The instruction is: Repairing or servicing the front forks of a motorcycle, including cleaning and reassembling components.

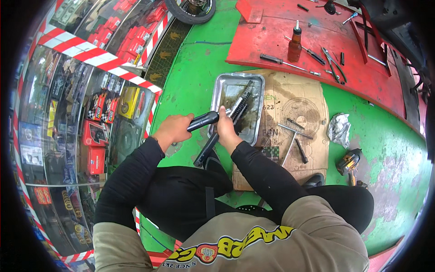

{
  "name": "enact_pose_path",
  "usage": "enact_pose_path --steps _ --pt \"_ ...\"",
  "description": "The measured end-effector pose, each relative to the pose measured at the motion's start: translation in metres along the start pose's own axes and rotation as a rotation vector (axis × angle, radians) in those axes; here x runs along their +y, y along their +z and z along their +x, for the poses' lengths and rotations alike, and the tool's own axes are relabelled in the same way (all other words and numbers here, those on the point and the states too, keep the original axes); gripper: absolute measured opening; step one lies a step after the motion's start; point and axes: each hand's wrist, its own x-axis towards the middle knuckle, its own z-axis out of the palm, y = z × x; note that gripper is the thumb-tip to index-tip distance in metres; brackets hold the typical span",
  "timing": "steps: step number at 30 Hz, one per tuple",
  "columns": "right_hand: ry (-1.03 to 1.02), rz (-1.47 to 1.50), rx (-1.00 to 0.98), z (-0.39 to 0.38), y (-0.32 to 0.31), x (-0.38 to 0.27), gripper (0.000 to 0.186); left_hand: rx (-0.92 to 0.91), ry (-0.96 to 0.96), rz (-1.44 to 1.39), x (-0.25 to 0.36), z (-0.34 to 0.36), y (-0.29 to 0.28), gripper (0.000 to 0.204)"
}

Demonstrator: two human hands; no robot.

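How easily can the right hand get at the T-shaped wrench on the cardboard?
Probably yes: the T-shaped wrench lies nearby, uncovered, but the right hand seems occupied with the black tube and may need freeing.

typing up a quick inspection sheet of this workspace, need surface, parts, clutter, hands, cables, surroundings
Surface: green floor, paint worn; stained cardboard, partly overlapped by metal tray.
Parts: upper black tube, lower black tube; dark coil spring over the tray.
Clutter: T-handle tool on cardboard; crumpled pale wrapping on floor; bottle, screwdriver, pliers on red platform.
Hands: left hand and right hand grip upper tube.
Cables: thin dark line on floor, possibly one.
Surroundings: display case holding red boxes, left; wheel, far edge.
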Motion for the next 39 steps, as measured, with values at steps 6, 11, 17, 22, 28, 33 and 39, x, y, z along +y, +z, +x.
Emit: enact_pose_path --steps 6,11,17,22,28,33,39 --pt "-0.475 -0.299 0.008 0.008 -0.035 0.046 0.069 0.018 0.107 -0.014 -0.012 0.013 0.004 0.039" --pt "-0.805 -1.073 -0.077 -0.033 -0.067 0.042 0.045 0.037 0.087 -0.071 -0.027 0.01 0.014 0.04" --pt "-0.879 -1.245 -0.246 -0.038 -0.069 0.065 0.042 0.021 0.081 -0.104 -0.018 0.023 0.007 0.043" --pt "-0.866 -1.276 -0.331 -0.039 -0.054 0.073 0.041 0.015 0.074 -0.113 -0.011 0.022 0.007 0.042" --pt "-0.828 -1.285 -0.425 -0.046 -0.048 0.072 0.04 0.0 0.062 -0.083 -0.003 0.025 -0.002 0.039" --pt "-0.798 -1.315 -0.447 -0.05 -0.049 0.069 0.039 0.015 0.107 -0.041 0.011 0.033 -0.012 0.034" --pt "-0.775 -1.31 -0.448 -0.055 -0.056 0.06 0.038 0.008 0.084 0.063 0.023 0.039 -0.02 0.031"
